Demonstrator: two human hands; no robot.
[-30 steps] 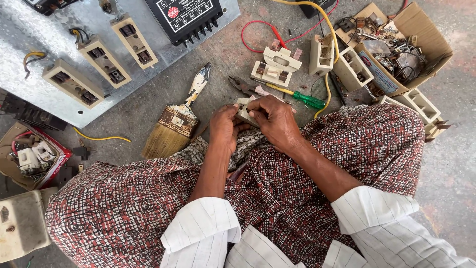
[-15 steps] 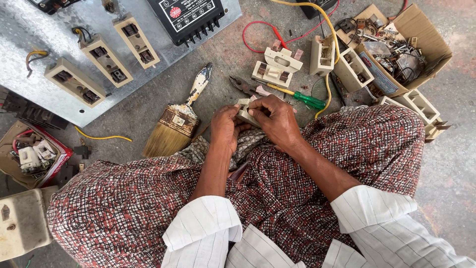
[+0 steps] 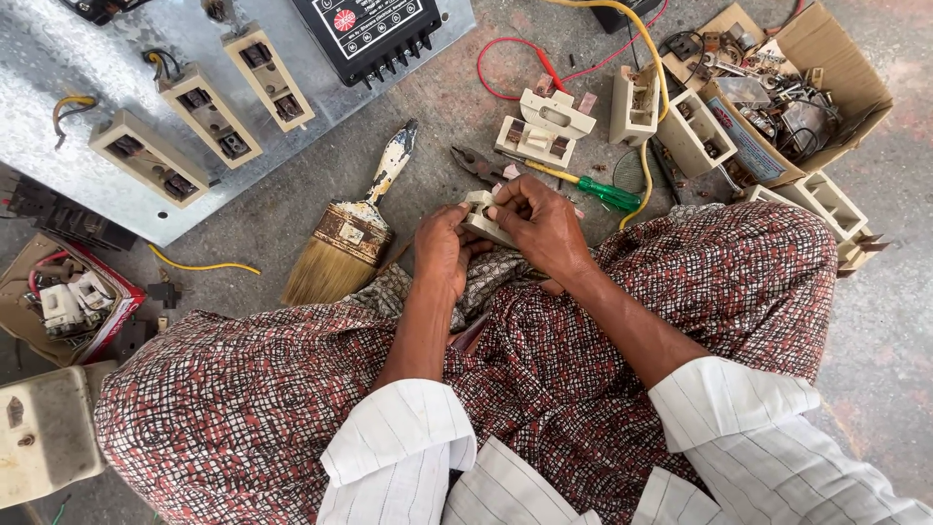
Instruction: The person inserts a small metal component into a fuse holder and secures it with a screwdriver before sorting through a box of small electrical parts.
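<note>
Both hands clamped on a cream switch part above the lap.

Left hand (image 3: 442, 248) and right hand (image 3: 539, 222) gripping cream switch part (image 3: 479, 218) together; paintbrush (image 3: 345, 233) just left, green screwdriver (image 3: 583, 185) beyond on the floor.

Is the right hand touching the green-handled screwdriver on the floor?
Apart. The head view shows the right hand on the cream part, floor visible between it and the screwdriver.

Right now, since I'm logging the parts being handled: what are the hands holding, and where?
A small cream fuse-holder piece, pinched between both hands: left hand at its lower end, right hand fingers over its top.
</note>
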